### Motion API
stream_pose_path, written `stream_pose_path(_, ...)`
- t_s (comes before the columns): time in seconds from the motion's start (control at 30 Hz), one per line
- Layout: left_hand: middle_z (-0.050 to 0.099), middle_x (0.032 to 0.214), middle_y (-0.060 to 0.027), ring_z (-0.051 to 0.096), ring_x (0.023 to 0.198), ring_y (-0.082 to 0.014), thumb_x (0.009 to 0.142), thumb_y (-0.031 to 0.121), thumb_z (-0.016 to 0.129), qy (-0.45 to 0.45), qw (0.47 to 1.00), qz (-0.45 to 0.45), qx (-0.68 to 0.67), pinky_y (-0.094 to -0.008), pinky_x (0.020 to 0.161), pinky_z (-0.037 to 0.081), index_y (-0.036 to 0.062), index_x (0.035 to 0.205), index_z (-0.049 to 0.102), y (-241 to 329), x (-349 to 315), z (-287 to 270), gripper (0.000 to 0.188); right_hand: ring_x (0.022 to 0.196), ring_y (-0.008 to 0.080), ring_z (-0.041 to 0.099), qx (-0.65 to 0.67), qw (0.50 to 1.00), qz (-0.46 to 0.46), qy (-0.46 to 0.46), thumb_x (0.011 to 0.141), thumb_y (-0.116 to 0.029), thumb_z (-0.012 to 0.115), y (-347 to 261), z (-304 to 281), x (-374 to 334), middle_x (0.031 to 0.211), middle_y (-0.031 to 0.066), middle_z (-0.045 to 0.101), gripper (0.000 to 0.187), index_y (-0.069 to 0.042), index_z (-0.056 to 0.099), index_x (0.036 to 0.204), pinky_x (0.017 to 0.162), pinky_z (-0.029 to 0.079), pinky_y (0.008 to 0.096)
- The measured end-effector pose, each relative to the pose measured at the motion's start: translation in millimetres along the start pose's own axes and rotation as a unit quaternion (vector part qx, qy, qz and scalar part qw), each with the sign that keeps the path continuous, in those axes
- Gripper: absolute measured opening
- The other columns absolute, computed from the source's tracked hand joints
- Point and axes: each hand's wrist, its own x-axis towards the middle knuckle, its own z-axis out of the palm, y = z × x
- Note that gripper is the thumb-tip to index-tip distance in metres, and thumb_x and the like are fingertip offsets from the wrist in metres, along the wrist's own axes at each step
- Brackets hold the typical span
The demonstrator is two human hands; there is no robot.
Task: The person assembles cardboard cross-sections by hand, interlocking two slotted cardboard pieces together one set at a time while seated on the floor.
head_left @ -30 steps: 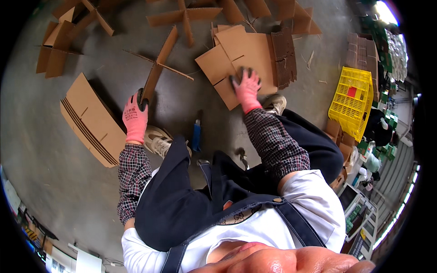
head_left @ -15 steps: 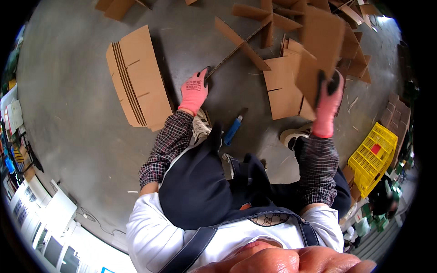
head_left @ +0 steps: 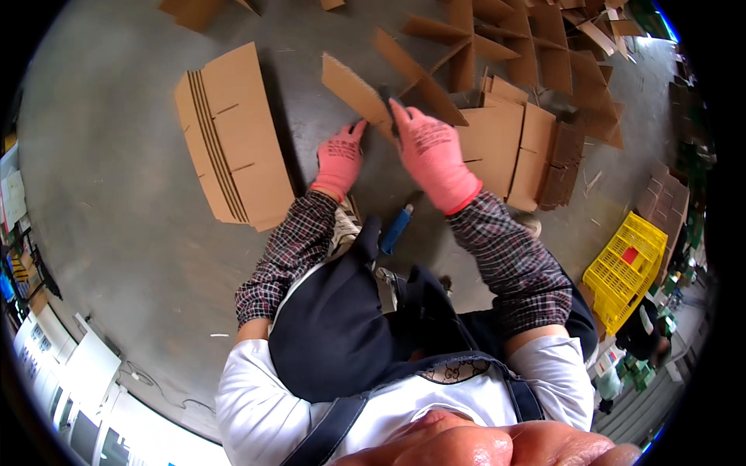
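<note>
My right hand (head_left: 437, 155), in a pink glove with dark fingertips, grips a flat brown cardboard divider (head_left: 353, 87) by its near end. That piece stands tilted over the floor, in front of my left hand. My left hand (head_left: 340, 161), gloved alike, has its thumb and forefinger together at the near end of a cardboard strip, mostly hidden behind the raised divider. The strip belongs to an interlocked cardboard grid (head_left: 532, 58) that spreads away to the far right. A crossing divider (head_left: 416, 78) stands slotted across it.
A stack of slotted cardboard sheets (head_left: 237, 140) lies to the left. More flat cardboard pieces (head_left: 493, 140) lie on the right. A blue utility knife (head_left: 396, 231) rests on the floor between my feet. Farther right stands a yellow plastic crate (head_left: 625, 272).
My right hand has swung left from the flat pieces, bringing a divider in front of my left hand. My left hand has stayed near the strip's end.
</note>
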Motion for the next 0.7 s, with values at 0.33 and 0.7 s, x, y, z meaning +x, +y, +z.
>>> stream_pose_path(0.33, 0.056, 0.103, -0.0090, 0.062, 0.080, -0.0278, 0.076, 0.007, 0.055, -0.001, 1.000, 0.006, 0.018, -0.0371, 0.064, 0.052, 0.0218, 0.125, 0.046, 6.9, -6.7, -2.4, 0.052, 0.087, 0.0259, 0.060, -0.026, 0.998, -0.045, 0.021, 0.080, -0.011, 0.051, 9.5, 78.5, 2.7, 0.103, 0.0103, 0.057, 0.048, -0.015, 0.047, 0.127, 0.070, 0.051, 0.0360)
stream_pose_path(0.7, 0.053, 0.122, -0.0142, 0.050, 0.114, -0.0212, 0.089, 0.016, 0.055, 0.152, 0.708, -0.048, -0.688, -0.0302, 0.101, 0.038, -0.0021, 0.128, 0.042, -25.9, -43.7, -100.4, 0.045, 0.090, 0.0333, 0.059, 0.109, 0.992, -0.063, 0.010, 0.072, -0.005, 0.059, 49.3, -0.2, -18.3, 0.107, 0.0141, 0.056, 0.054, -0.009, 0.047, 0.124, 0.075, 0.049, 0.0403)
